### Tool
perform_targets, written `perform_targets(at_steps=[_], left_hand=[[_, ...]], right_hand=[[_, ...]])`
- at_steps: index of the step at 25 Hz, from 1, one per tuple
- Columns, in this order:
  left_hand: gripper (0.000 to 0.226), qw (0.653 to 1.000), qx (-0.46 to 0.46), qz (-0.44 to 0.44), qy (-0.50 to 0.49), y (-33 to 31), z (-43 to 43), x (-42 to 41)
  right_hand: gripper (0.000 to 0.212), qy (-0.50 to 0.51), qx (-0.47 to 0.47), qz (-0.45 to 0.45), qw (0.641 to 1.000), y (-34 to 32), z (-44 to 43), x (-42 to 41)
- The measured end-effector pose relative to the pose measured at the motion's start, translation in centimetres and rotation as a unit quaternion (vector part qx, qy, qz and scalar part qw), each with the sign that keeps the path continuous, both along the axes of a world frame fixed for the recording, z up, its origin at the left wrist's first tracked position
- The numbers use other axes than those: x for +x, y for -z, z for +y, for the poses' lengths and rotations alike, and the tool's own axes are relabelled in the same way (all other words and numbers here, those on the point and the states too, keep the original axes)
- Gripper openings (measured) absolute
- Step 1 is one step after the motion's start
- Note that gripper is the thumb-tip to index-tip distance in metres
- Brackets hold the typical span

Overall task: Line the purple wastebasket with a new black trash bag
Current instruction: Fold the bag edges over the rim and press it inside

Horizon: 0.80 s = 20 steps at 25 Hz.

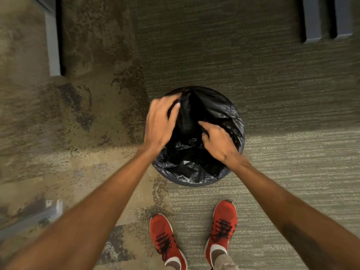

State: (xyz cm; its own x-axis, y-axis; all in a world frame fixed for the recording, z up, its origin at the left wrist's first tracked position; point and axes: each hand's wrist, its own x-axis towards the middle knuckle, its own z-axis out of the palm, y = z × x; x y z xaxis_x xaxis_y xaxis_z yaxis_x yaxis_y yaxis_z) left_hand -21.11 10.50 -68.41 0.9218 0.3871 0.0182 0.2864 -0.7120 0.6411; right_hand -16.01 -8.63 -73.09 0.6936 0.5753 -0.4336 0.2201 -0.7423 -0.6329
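A round wastebasket (pixel 194 184) stands on the carpet straight below me, and only its dark rim shows. A crinkled black trash bag (pixel 224 115) covers its opening and folds over the rim. My left hand (pixel 160 121) is at the far-left part of the rim, fingers curled around a fold of the bag. My right hand (pixel 218 142) is inside the opening on the right, fingers pinching the bag's plastic. The basket's purple wall is hidden under the bag.
My two red shoes (pixel 224 223) stand on the carpet just below the basket. A grey furniture leg (pixel 53 45) is at the upper left, dark grey legs (pixel 313 20) at the upper right, and a metal bracket (pixel 52 207) at the lower left.
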Motion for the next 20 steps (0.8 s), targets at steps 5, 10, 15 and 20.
perform_targets(at_steps=[5,10,15,20], left_hand=[[0.063,0.900,-0.126,0.100,-0.406,0.2,-4.9,-9.8],[0.068,0.732,-0.445,0.138,-0.497,0.7,-9.0,-13.3],[0.062,0.719,-0.451,0.105,-0.519,-0.2,-6.3,-13.5],[0.047,0.710,-0.459,0.053,-0.532,-0.8,1.3,-17.7]], right_hand=[[0.057,0.314,0.023,-0.124,0.941,-4.2,-4.8,-5.0],[0.050,0.498,0.185,0.296,0.794,-3.1,-6.6,-7.7],[0.040,0.484,0.232,0.284,0.795,-4.1,-4.1,-8.6],[0.040,0.451,0.250,0.294,0.805,-6.0,3.9,-11.2]])
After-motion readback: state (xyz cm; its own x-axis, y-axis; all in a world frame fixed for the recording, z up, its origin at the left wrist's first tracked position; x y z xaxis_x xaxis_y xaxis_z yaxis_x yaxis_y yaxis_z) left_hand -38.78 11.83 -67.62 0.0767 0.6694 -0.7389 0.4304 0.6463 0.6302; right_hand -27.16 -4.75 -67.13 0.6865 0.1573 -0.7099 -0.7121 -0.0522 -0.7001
